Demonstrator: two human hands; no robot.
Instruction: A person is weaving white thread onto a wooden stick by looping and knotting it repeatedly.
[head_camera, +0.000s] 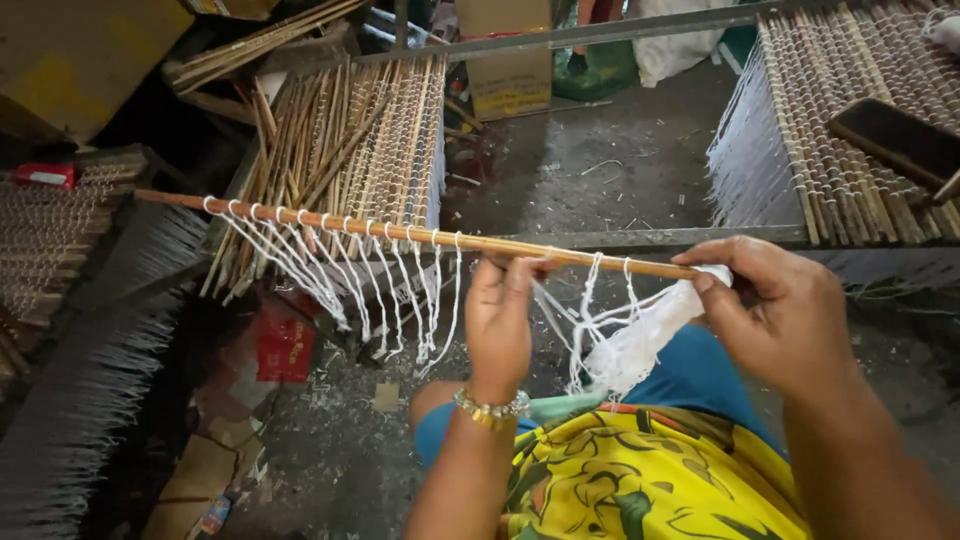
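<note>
The person holds a long thin wooden stick (400, 232) level across the middle of the scene, its left end reaching out past a dark bristly mass at the left; along its left half a row of white strings (330, 270) is looped on and hangs down in loose strands. The left hand (500, 325) grips the stick near its middle, fingers curled up around it from below, a beaded bracelet (490, 409) on the wrist; the right hand (775, 310) pinches the right end of the stick, thumb and fingers closed on a bunch of white fibre (640, 345) that trails down between the two hands. Near the bottom lies the person's lap in yellow patterned cloth (640, 480) over blue. Far left of centre a rack of strung sticks (360, 140) leans upward; far right a second such rack (850, 120) spreads flat, with a fringe of white strings on its left edge and a dark flat object (900, 140) resting on it; between them is grey littered floor (600, 160).
</note>
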